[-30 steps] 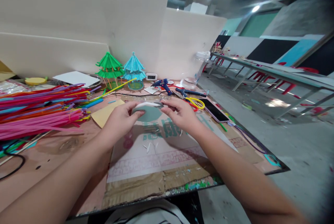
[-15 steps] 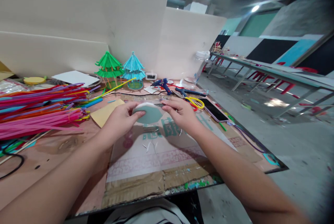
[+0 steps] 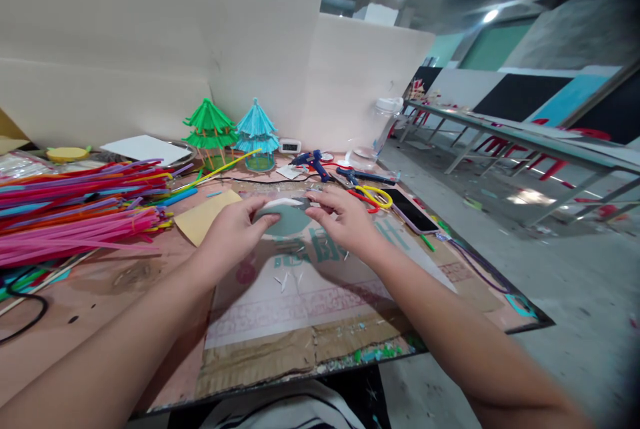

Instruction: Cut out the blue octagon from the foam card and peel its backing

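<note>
Both hands hold a flat teal foam disc (image 3: 289, 219) with a white edge, just above the table. My left hand (image 3: 231, 232) grips its left side with thumb on the face. My right hand (image 3: 343, 215) pinches its right rim with the fingertips. Under them lies a sheet of translucent paper (image 3: 310, 289) over flattened cardboard (image 3: 270, 359). Small white scraps lie on the paper below the disc.
A heap of coloured straws (image 3: 75, 212) fills the left. Green (image 3: 210, 129) and blue (image 3: 257, 130) paper pavilions stand at the back. A glue gun (image 3: 315, 163), scissors (image 3: 370, 192) and a phone (image 3: 413, 211) lie to the right, near the table edge. A tan card (image 3: 205, 215) lies left.
The disc has tipped flatter, so less of its teal face shows, and my right hand's fingers have shifted slightly along its rim. The hands stay in the same place.
</note>
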`<act>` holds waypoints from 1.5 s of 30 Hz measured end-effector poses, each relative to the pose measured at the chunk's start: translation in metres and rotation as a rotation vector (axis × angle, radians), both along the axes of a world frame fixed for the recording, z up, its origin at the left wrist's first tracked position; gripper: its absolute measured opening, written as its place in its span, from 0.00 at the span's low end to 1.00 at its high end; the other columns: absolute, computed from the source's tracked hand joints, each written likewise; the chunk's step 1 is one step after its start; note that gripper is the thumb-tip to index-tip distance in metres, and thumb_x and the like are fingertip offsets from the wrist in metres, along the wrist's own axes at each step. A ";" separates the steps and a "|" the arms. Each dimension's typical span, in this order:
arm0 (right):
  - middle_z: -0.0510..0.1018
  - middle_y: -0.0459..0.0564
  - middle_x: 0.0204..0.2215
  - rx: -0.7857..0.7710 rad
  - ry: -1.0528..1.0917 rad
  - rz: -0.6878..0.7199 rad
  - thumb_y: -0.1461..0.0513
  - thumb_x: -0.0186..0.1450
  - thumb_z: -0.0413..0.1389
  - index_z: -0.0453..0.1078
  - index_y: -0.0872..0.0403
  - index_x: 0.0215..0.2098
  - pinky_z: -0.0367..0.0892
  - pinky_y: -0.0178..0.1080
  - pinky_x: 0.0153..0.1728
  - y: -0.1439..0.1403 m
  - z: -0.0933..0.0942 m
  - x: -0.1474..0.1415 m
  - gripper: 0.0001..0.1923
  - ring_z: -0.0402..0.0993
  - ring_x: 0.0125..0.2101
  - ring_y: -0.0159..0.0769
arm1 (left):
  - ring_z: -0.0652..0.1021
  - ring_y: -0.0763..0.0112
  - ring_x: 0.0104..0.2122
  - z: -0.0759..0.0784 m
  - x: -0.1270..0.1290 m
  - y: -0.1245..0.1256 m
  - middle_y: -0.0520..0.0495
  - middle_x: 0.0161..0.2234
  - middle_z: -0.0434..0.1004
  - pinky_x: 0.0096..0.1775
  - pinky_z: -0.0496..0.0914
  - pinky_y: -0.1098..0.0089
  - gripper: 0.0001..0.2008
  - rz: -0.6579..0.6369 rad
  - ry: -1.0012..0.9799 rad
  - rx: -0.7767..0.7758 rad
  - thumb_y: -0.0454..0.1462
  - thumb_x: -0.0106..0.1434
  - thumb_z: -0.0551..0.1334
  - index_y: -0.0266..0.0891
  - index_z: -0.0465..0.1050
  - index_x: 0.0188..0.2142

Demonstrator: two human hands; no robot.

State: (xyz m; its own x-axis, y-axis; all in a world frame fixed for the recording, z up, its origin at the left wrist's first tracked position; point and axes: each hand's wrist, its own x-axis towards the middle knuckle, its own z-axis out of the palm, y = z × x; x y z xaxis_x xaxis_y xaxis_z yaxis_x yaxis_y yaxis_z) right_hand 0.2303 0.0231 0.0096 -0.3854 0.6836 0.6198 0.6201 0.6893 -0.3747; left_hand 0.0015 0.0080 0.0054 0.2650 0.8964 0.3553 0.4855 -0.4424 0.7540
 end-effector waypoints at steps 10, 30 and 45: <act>0.73 0.48 0.28 0.000 -0.002 0.009 0.55 0.68 0.55 0.77 0.53 0.46 0.62 0.37 0.32 0.002 -0.001 0.001 0.15 0.69 0.31 0.36 | 0.76 0.65 0.23 0.004 0.003 -0.007 0.53 0.22 0.77 0.26 0.66 0.70 0.13 0.017 0.002 -0.091 0.43 0.63 0.59 0.42 0.77 0.42; 0.77 0.49 0.32 -0.024 0.006 0.032 0.54 0.67 0.55 0.76 0.49 0.49 0.65 0.37 0.34 -0.003 -0.003 -0.004 0.15 0.71 0.32 0.35 | 0.77 0.64 0.31 0.003 0.006 -0.008 0.51 0.34 0.81 0.33 0.65 0.69 0.12 0.029 0.101 -0.019 0.41 0.62 0.59 0.42 0.78 0.41; 0.75 0.48 0.27 0.018 -0.004 0.025 0.54 0.69 0.53 0.79 0.50 0.44 0.65 0.38 0.33 -0.003 -0.003 -0.007 0.15 0.71 0.31 0.36 | 0.77 0.61 0.33 0.001 0.007 -0.009 0.50 0.34 0.82 0.34 0.64 0.68 0.12 0.044 0.149 0.022 0.41 0.62 0.58 0.43 0.78 0.39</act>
State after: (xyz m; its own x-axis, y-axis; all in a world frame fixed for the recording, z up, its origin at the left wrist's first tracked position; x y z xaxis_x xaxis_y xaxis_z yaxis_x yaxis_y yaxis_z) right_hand 0.2236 0.0196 0.0061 -0.4051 0.6626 0.6299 0.6038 0.7113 -0.3599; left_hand 0.0085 -0.0010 0.0067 0.2764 0.9007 0.3351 0.6104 -0.4339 0.6627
